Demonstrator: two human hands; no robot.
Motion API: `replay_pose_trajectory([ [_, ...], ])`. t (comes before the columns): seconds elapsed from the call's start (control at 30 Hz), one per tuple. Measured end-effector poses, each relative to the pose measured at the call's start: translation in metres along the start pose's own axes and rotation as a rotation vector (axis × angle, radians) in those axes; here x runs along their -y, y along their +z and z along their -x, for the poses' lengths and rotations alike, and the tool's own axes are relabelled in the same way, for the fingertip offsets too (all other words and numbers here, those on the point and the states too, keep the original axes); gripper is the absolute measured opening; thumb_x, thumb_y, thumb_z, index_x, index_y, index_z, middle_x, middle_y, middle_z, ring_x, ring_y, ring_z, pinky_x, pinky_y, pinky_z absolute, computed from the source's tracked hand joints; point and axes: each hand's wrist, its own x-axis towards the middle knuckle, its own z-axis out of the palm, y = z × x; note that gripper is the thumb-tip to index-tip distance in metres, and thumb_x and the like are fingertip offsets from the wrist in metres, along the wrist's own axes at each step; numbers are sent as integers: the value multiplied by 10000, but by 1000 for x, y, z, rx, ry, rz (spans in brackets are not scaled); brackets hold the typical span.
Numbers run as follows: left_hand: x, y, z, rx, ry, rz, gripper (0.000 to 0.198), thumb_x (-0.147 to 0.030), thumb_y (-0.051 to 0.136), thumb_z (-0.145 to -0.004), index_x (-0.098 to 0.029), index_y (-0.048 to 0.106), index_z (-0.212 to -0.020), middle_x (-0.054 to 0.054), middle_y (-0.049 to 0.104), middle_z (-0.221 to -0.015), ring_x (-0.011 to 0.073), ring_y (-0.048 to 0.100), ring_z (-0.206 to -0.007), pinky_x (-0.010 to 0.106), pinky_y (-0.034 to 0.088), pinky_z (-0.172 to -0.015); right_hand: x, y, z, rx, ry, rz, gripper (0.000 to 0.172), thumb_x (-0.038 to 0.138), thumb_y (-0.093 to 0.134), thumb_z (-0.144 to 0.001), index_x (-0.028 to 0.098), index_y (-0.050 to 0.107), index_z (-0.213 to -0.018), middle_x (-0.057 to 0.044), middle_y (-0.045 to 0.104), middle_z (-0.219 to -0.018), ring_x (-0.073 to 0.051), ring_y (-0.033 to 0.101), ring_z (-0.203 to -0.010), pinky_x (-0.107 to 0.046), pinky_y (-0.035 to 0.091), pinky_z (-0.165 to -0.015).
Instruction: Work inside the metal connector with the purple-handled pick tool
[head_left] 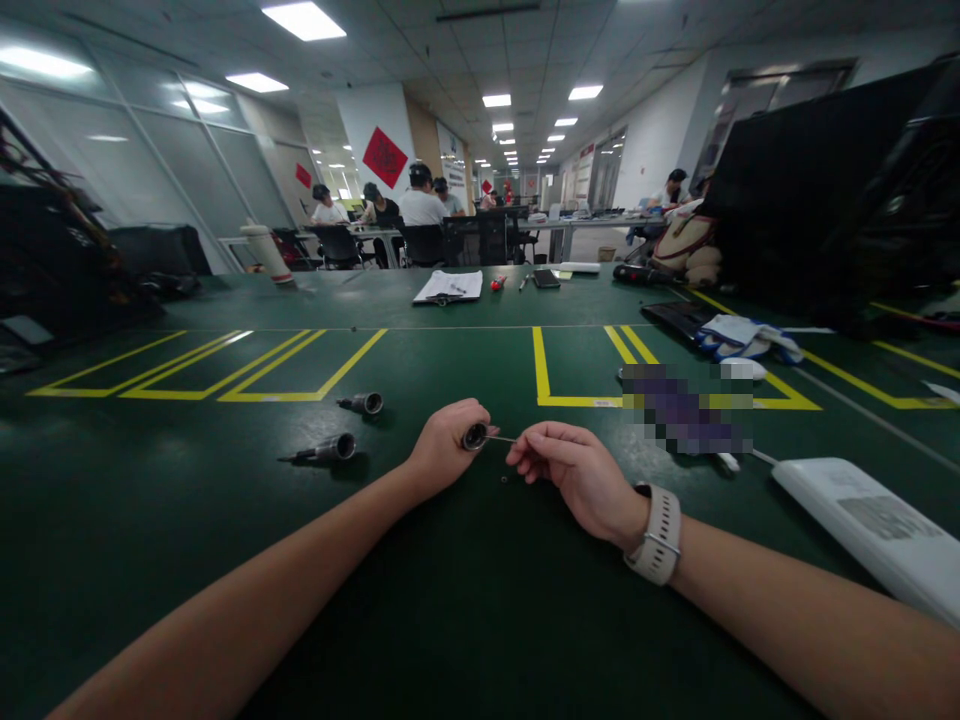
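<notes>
My left hand (pixel 445 448) is closed around a dark metal cylindrical part (pixel 474 437), its hollow round end turned toward me. My right hand (pixel 577 472), with a pale watch strap (pixel 660 535) on the wrist, pinches a thin metal rod (pixel 501 438). The rod's far end meets the side of the cylindrical part; whether it goes in, I cannot tell. Below the rod, a tiny round piece (pixel 504 479) lies on the green table. Left of my hands lie two similar parts with narrow tips, a shorter one (pixel 369 403) and a longer one (pixel 341 447).
Yellow tape (pixel 581 402) marks boxes on the table (pixel 450 360). At right are a white flat device (pixel 862 520) with a cable, a cloth (pixel 746 338) and a blurred-out object (pixel 682 410). Farther back lie a clipboard (pixel 448 287) and a dark phone-like object (pixel 546 278). People sit beyond.
</notes>
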Motion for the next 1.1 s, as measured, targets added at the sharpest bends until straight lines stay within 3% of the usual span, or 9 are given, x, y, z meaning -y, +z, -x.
replay_pose_trajectory([
  [0.23,0,-1,-1,13,6,131,226,-245,551,-803,-169,434,-625,-29,460,-628,94,433,-568,217,331,-519,-1,-3,-1,49,-8,-27,143,236,560,-798,165,668,-737,-37,664,-774,-132,547,-678,-289,390,-656],
  [0.43,0,1,-2,39,-12,-46,203,-204,512,-819,-166,460,-626,-15,471,-634,113,449,-590,236,338,-547,-5,0,0,-47,-75,36,156,266,562,-796,172,649,-707,-25,632,-721,-135,531,-658,-281,387,-620],
  [0.6,-2,0,-1,72,2,-162,189,-157,491,-809,-167,488,-620,-7,478,-622,127,456,-598,252,343,-567,-5,3,1,-38,-68,111,151,270,588,-773,167,652,-683,-27,627,-704,-137,525,-651,-284,386,-621],
  [0.9,2,-1,-1,17,34,126,197,-225,543,-802,-169,444,-641,-27,461,-631,96,437,-571,219,335,-531,-1,-3,-3,28,9,-43,126,217,568,-772,159,664,-713,-34,649,-738,-131,542,-661,-286,383,-645],
  [1.1,1,1,-2,44,37,45,178,-199,517,-815,-167,456,-651,-24,455,-628,104,441,-580,228,333,-545,-3,0,-1,-27,-56,-30,146,252,572,-781,166,653,-695,-24,634,-703,-130,526,-636,-278,377,-607],
])
